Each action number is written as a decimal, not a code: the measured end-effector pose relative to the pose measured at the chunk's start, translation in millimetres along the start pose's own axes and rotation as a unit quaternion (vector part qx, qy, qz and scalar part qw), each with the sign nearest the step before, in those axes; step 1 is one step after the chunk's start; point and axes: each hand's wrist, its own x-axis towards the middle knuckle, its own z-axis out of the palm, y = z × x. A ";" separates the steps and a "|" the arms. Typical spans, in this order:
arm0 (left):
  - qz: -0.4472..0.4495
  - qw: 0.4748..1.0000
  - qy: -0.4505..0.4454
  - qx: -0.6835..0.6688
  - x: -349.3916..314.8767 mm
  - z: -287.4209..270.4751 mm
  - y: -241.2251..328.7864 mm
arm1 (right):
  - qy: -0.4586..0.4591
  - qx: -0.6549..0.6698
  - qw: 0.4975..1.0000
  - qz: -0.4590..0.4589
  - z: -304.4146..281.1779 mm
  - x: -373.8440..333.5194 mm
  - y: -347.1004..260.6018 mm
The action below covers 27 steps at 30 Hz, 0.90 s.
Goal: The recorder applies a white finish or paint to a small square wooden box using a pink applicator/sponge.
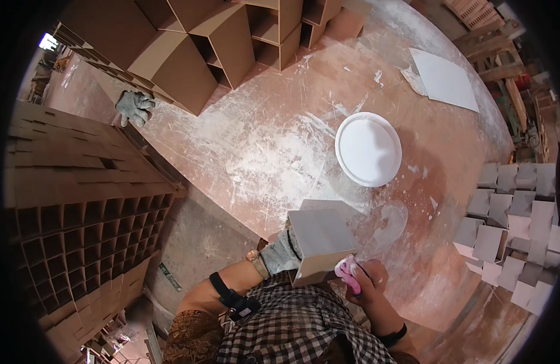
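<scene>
My left hand (281,253), in a grey work glove, holds a small box (323,229) close to my body. Its upper face is coated pale grey-white, while the side towards me shows bare brown board. Most of the left fingers are hidden by the box. My right hand (371,280) is bare and closed round a pink sponge or cloth (346,271) smeared with white. That pink piece is at the box's near right corner; whether it touches cannot be told. Beyond the box, a round white dish (368,149) with a raised rim rests on the table.
White smears cover the reddish table (231,139). Brown open boxes (231,51) are stacked at its far side, near a loose grey glove (134,108). A tall stack of boxes (92,230) stands left. Pale-faced boxes (513,230) are at right; a white sheet (445,79) lies far right.
</scene>
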 end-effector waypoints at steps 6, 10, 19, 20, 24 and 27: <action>0.072 0.976 0.016 0.205 -6.7 1.0 -3.3 | 0.009 -0.002 0.999 0.036 0.3 8.0 -2.4; 0.079 0.899 0.036 0.428 -1.1 -2.4 18.7 | 0.021 -0.049 0.981 0.188 12.2 40.3 10.0; 0.157 0.888 0.153 0.404 12.1 -7.7 28.2 | -0.128 0.050 0.934 0.330 -13.3 36.1 -28.6; 0.091 0.901 0.113 0.409 14.4 -7.5 36.3 | -0.116 0.029 0.950 0.288 -11.0 36.3 -21.2; -0.082 0.912 -0.003 0.402 32.5 -7.6 57.8 | -0.054 -0.046 0.950 0.305 9.8 68.4 28.9; -0.008 0.913 0.081 0.399 31.1 -1.3 60.0 | -0.053 -0.054 0.950 0.304 10.6 75.8 34.2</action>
